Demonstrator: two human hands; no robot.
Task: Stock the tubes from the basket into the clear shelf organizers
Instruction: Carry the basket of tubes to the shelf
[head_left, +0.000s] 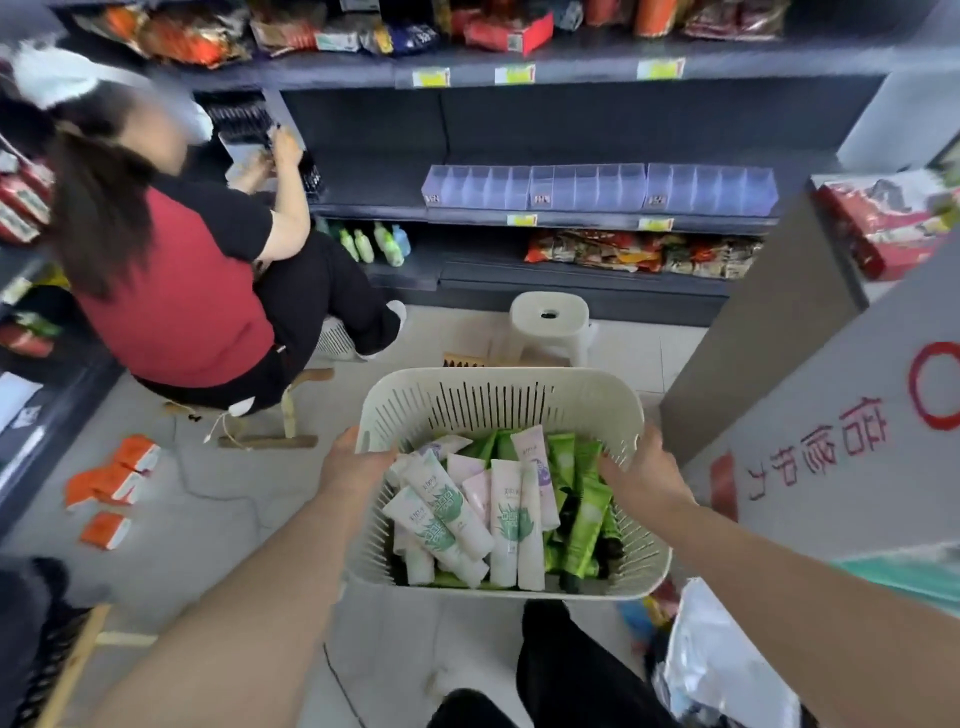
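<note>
A cream slotted basket (493, 387) hangs above the floor, carried between both hands. Several tubes (470, 512) lie piled inside, white and pink ones on the left, green ones (584, 514) on the right. My left hand (353, 460) grips the basket's left rim, fingers curled over it. My right hand (641, 467) grips the right rim the same way. Three clear shelf organizers (597, 187) with upright dividers stand in a row on the dark shelf ahead, with nothing visible in their slots.
A person in a red top (171, 291) sits on a low stool at the left, working at the shelf. A white plastic stool (549, 322) stands below the organizers. Orange packets (117, 478) litter the floor at left. A grey display stand (810, 374) juts in from the right.
</note>
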